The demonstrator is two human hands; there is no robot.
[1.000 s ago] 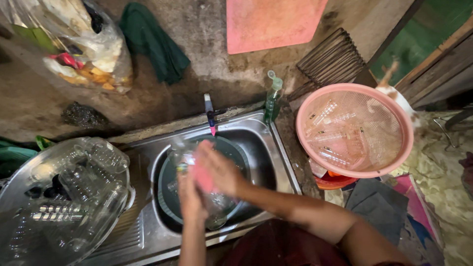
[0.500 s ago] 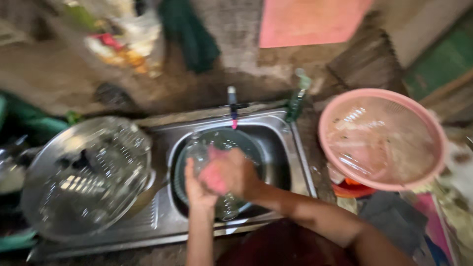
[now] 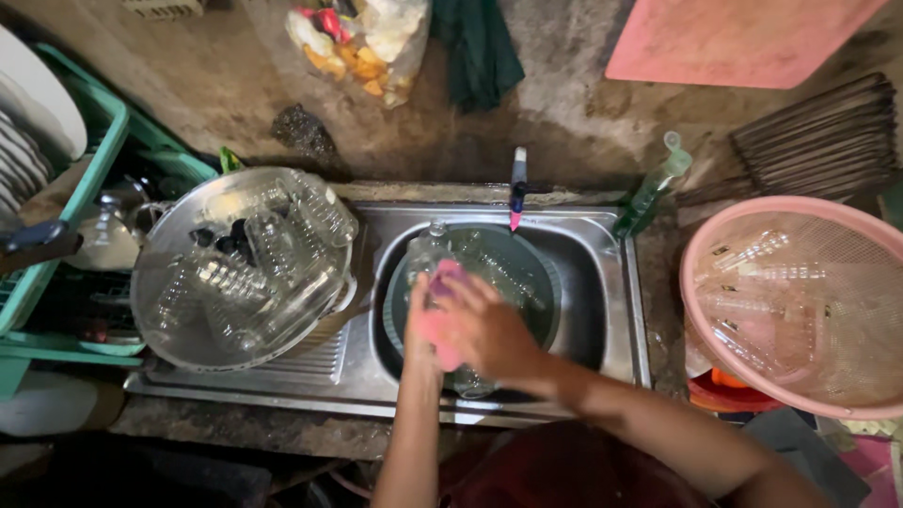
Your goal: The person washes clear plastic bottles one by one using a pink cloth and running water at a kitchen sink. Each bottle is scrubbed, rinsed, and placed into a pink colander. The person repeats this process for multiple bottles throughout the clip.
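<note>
Over the steel sink, my left hand holds a clear glass bottle, mostly hidden behind my right hand. My right hand presses a pink sponge against the bottle's side. Below them a round basin sits in the sink bowl with several clear glasses in it. A tap with a pink tip hangs over the basin's far edge.
A large metal bowl full of clear bottles rests on the drainboard at left. A pink basket with more clear bottles stands at right. A green dish-soap bottle stands at the sink's corner. A green rack holds plates at far left.
The view has swung left and steadied, bringing the green rack into sight. Both hands stay over the sink basin, the sponge still against the bottle.
</note>
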